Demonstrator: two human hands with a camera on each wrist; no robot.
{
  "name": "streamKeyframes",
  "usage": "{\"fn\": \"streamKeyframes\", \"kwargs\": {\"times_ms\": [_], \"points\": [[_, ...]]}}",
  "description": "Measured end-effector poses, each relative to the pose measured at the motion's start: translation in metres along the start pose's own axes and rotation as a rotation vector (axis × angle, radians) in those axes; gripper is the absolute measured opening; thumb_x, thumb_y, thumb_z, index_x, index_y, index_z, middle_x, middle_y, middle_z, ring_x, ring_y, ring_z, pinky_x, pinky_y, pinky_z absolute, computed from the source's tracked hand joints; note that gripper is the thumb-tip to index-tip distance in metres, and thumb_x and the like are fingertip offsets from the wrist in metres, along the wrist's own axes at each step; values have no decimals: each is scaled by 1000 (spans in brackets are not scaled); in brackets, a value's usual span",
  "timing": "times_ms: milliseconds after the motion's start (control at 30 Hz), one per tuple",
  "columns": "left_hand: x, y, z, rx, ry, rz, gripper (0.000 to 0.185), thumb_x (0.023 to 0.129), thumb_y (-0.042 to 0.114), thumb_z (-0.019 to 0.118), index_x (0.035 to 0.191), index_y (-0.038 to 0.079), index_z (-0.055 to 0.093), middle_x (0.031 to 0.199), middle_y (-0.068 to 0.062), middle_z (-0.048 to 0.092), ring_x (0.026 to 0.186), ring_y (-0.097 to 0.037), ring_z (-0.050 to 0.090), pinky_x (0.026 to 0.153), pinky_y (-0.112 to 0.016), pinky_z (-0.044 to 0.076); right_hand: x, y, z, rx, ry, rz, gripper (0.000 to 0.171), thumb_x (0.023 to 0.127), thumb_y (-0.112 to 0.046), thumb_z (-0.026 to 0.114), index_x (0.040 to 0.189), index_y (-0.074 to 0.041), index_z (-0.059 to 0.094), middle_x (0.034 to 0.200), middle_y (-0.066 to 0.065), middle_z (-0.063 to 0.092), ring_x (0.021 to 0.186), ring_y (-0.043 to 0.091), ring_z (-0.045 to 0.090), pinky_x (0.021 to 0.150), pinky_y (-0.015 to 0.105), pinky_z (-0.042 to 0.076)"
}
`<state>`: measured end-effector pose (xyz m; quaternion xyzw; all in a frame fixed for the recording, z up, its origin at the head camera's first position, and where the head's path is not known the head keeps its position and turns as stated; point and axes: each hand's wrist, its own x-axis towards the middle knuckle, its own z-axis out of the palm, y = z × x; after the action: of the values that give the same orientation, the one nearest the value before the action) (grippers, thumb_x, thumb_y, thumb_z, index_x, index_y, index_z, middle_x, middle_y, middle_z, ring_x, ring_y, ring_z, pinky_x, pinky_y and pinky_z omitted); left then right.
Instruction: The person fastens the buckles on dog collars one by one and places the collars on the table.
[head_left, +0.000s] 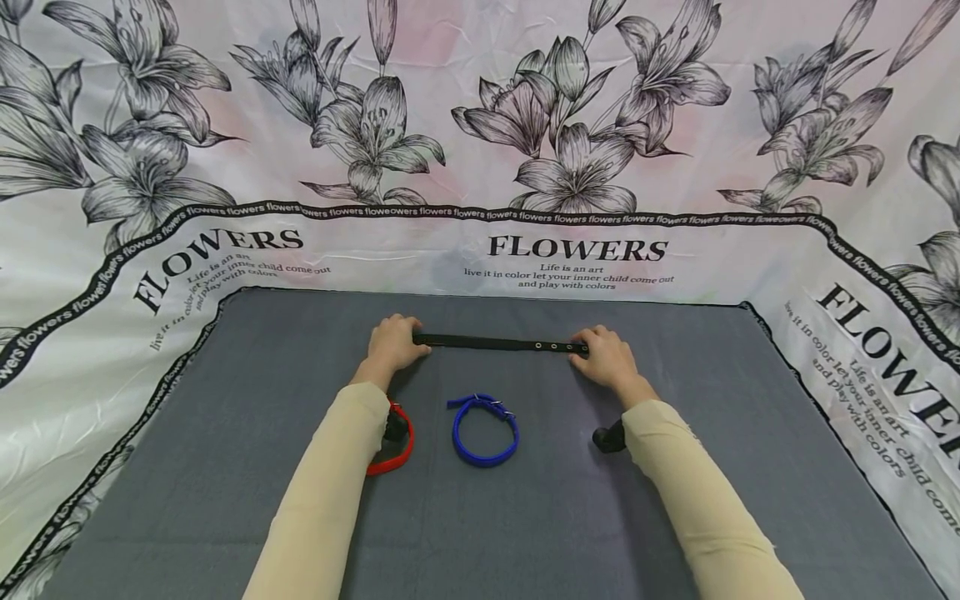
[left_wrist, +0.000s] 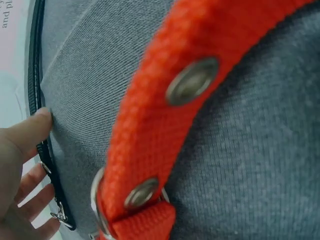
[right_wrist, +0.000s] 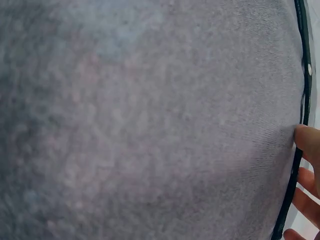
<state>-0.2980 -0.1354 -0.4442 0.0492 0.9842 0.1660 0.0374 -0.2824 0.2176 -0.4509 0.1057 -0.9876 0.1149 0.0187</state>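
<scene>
A floral sheet [head_left: 480, 125] printed with lilies and the word FLOWERS hangs behind and drapes round a grey cloth-covered table [head_left: 525, 517]. Across the far middle of the table lies a black collar [head_left: 498, 342] with metal eyelets, stretched flat and straight — each end is held by a hand. The left hand [head_left: 393, 342] curls its fingers over the left end, the thumb [left_wrist: 35, 122] pressed beside the strap. The right hand [head_left: 606, 353] pinches the eyelet end, fingers bent over it. Nearer the person, between the two sleeved forearms, sits a blue collar [head_left: 485, 427] buckled into a ring. A red collar [head_left: 393, 442] lies just beside it — partly hidden under the left wrist.
</scene>
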Motion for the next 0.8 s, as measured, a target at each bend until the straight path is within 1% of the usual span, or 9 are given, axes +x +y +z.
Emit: {"fn": "streamKeyframes", "kwargs": {"times_ms": [67,133,300,433,567,633,800], "points": [[0,2,0,36,-11,-15,48,83,36,67,123,11,57,125,-17,50,116,-36,44,96,-50,35,1,0,1,-8,2,11,35,87,-29,62,115,-8,60,115,20,53,106,39,50,82,57,40],[-1,3,0,48,-16,-30,44,84,35,67,120,11,58,125,-16,49,116,-36,43,96,-51,34,2,-1,2,-18,3,22,32,88,-29,61,112,-8,60,113,19,53,104,38,50,81,56,39],[-2,4,1,39,-11,-42,34,85,31,66,113,13,60,120,-13,52,114,-34,44,94,-51,34,5,-1,3,-34,2,31,25,88,-28,60,104,-8,58,106,16,54,100,36,51,79,55,38],[-2,5,0,31,-12,-44,31,86,31,65,110,13,60,119,-13,53,113,-34,44,94,-51,34,4,-2,1,-38,-1,30,23,88,-28,61,101,-8,58,104,15,54,99,35,52,78,54,38],[-3,4,0,29,-16,-35,30,87,31,63,111,13,59,118,-13,53,112,-34,45,93,-52,34,1,-4,-3,-40,9,16,21,88,-27,61,98,-8,58,101,15,55,96,35,52,77,52,38],[-3,3,-2,27,-18,-26,30,88,32,62,111,12,58,117,-13,53,112,-35,46,93,-52,34,0,-5,-5,-49,28,-5,20,87,-26,62,95,-9,57,97,13,55,93,34,53,74,50,38],[-7,4,-12,18,-16,0,31,90,33,60,114,12,57,116,-12,55,110,-34,47,92,-51,35,-1,-5,-10,-54,32,-31,22,88,-28,60,97,-8,58,96,11,59,94,34,53,74,49,37]]}}
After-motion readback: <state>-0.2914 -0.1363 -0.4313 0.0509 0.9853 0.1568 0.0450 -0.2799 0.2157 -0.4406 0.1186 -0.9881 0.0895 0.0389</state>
